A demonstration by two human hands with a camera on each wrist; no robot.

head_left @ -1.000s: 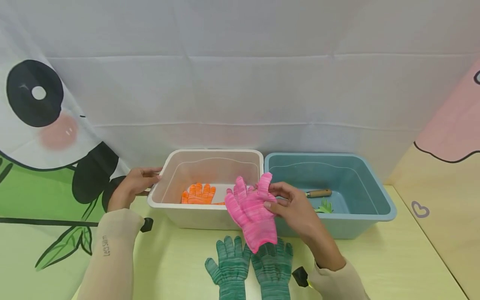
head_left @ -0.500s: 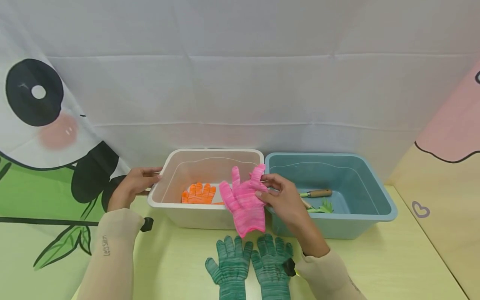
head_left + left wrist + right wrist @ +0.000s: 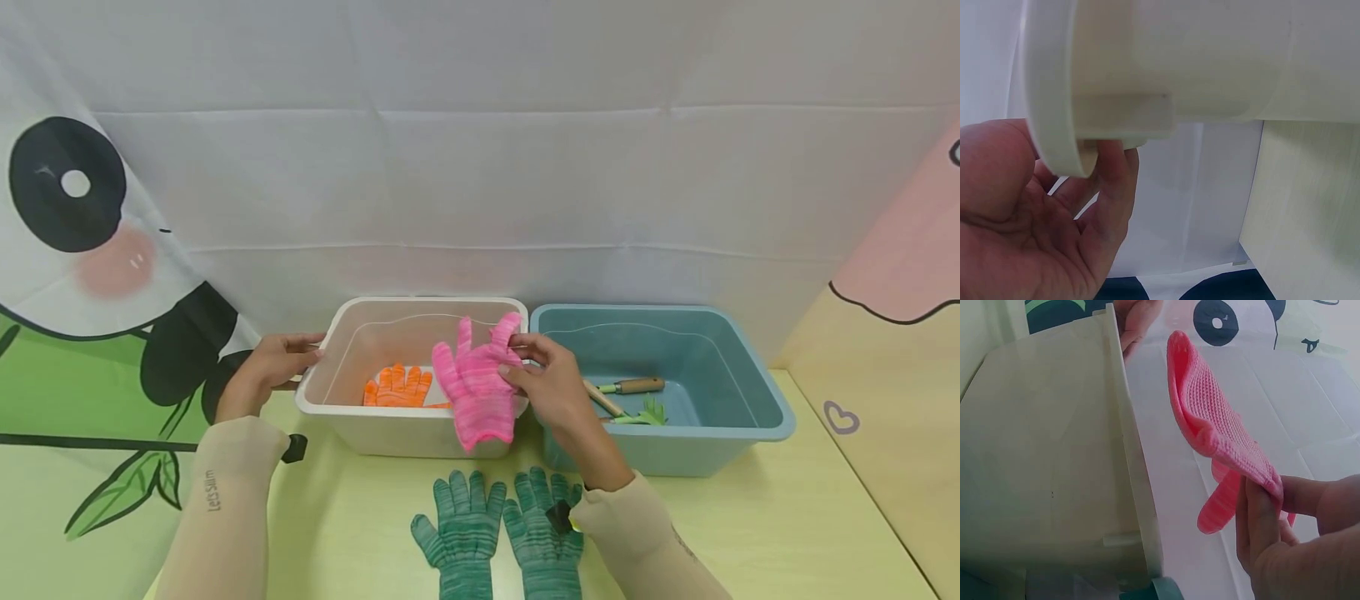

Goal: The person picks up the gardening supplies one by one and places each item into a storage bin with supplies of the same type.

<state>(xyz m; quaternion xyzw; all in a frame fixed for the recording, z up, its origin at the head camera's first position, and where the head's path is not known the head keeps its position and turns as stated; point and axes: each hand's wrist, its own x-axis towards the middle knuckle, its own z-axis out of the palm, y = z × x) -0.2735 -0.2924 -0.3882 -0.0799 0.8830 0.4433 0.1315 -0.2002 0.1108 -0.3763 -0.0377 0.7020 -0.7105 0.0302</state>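
Pink glove (image 3: 482, 387) partly behind right hand (image 3: 553, 382)

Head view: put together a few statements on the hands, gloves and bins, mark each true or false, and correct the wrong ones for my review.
1. The right hand holds a pink glove. True.
2. The left hand holds the white bin by its rim. True.
3. A wooden-handled tool lies in the blue bin. True.
4. An orange glove lies in the blue bin. False: the orange glove lies in the white bin.
5. The two green gloves are stacked one on top of the other. False: the green gloves lie side by side on the table.
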